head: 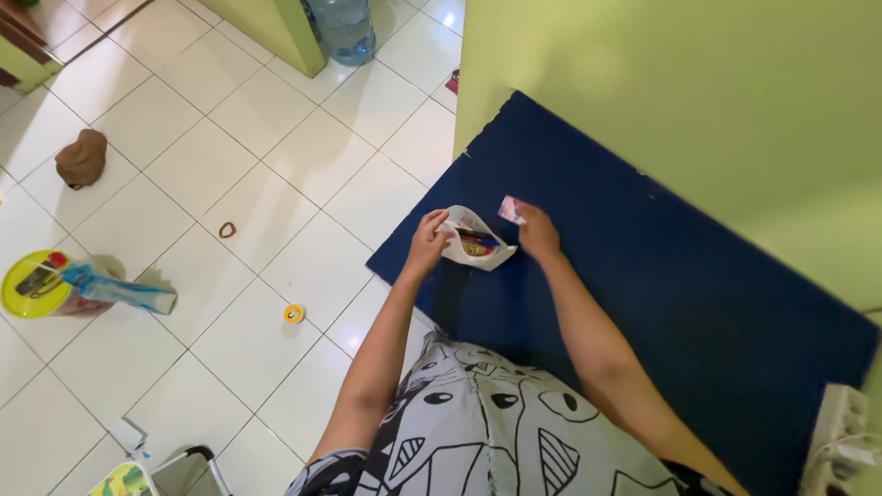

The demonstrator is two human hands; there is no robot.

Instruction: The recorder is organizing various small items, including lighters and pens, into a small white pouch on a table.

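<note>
My left hand (pixel 428 241) pinches the left rim of a small white pouch (pixel 475 241) and holds it open over a dark blue mat (pixel 661 276). Red and yellow items show inside the pouch. My right hand (pixel 537 231) is at the pouch's right side and holds a small pink slip (pixel 511 209) between its fingers, just above the pouch opening.
White floor tiles lie to the left, with a yellow round tin and a blue packet (pixel 55 285), a brown lump (pixel 82 158), a rubber band (pixel 227 230) and a small tape roll (pixel 293 313). A water jug (pixel 343 28) stands by the green wall. A power strip (pixel 841 441) lies at the mat's right.
</note>
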